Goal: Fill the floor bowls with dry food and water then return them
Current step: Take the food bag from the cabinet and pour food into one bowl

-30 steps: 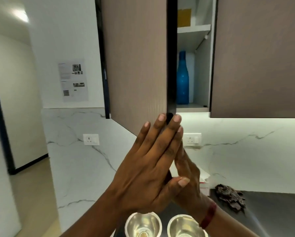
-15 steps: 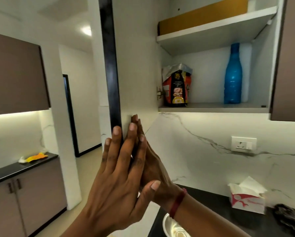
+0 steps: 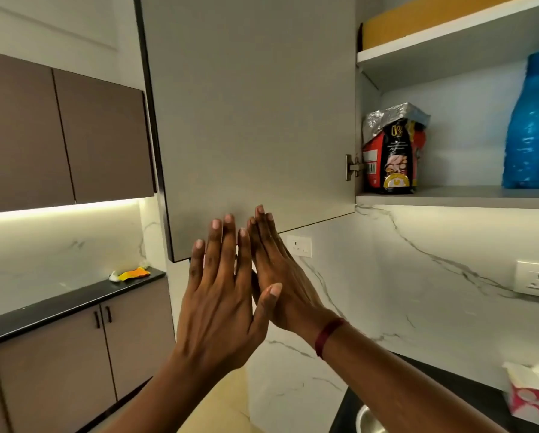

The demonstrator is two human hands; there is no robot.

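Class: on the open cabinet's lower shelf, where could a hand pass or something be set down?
Bare shelf runs between the red-and-black food bag and the blue plastic bottle, wide enough for a hand. The left corner by the metal hinge is crowded by the bag. Both hands are open at the grey door's lower edge.

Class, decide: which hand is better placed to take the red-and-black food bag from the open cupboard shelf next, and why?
Probably the right hand: its empty fingers reach nearest the red-and-black food bag, on the hinge side of the open grey cupboard door.
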